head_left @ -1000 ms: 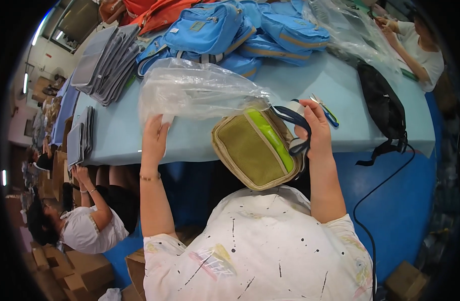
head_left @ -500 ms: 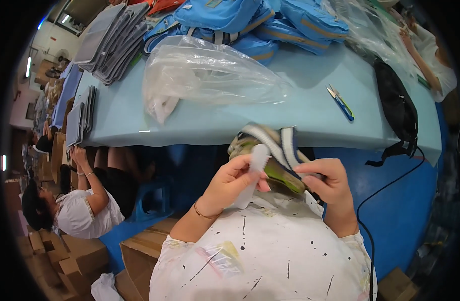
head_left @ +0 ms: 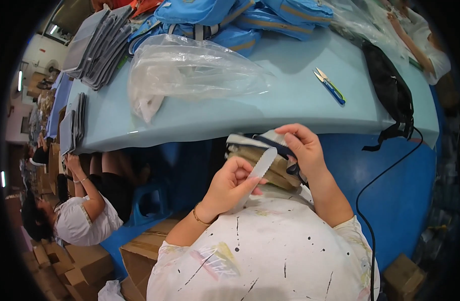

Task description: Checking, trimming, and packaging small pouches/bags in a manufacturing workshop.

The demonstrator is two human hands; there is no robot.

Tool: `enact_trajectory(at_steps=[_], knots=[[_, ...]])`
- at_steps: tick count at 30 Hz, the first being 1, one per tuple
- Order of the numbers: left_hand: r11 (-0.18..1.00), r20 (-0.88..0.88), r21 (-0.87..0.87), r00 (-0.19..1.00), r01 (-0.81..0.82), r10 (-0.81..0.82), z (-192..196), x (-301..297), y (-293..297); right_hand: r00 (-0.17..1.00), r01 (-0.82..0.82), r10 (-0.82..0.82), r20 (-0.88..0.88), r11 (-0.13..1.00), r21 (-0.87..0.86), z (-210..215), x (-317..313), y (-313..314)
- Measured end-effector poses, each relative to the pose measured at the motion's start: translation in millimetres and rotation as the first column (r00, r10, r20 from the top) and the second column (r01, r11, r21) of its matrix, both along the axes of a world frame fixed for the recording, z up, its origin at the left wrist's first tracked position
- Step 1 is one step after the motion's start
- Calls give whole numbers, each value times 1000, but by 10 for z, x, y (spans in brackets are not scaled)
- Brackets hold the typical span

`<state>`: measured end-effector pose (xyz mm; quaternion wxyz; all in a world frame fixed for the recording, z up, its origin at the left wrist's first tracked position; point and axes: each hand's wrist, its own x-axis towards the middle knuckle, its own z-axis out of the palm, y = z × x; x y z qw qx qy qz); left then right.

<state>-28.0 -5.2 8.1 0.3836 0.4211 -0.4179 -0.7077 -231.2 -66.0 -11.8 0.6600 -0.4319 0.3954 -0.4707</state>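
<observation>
A white strip with a zigzag edge (head_left: 265,161) sticks up from my left hand (head_left: 230,185), pinched between thumb and fingers. My right hand (head_left: 307,150) is closed on a navy and white webbing strap (head_left: 251,140), off to the right of the strip. The strap belongs with a khaki fabric item, seemingly a bag (head_left: 277,175), which rests on my lap just under the table's edge. Both hands and part of my shirt cover much of the bag, so its full shape is hidden.
On the pale blue table (head_left: 189,113) lie a clear plastic bag (head_left: 189,70), thread snips (head_left: 330,86), a black pouch (head_left: 388,85), blue bags (head_left: 194,11) and stacked grey panels (head_left: 97,47). Another person (head_left: 87,213) sits at left; cardboard boxes (head_left: 144,246) stand nearby. A black cord (head_left: 375,188) hangs at right.
My right hand has risen up and left along with the strap, which now lies flatter over the bag. In my left hand the strip tilts further right. My view has shifted slightly.
</observation>
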Motion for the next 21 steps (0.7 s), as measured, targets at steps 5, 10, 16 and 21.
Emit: enact_trajectory(at_steps=[5, 10, 16, 21], knots=[[973, 337, 185, 921, 140, -197, -61, 76, 2, 994, -105, 99, -47, 983, -150, 69, 40, -17], [981, 91, 156, 988, 113, -128, -218, -43, -6, 961, -231, 152, -229, 900, -370, 51, 132, 39], [958, 50, 256, 988, 128, -145, -153, 4, -75, 946, -206, 81, -315, 899, -386, 4, 128, 64], [975, -241, 197, 969, 106, -56, -245, 10, -63, 894, -244, 50, -445, 888, -389, 104, 180, 194]])
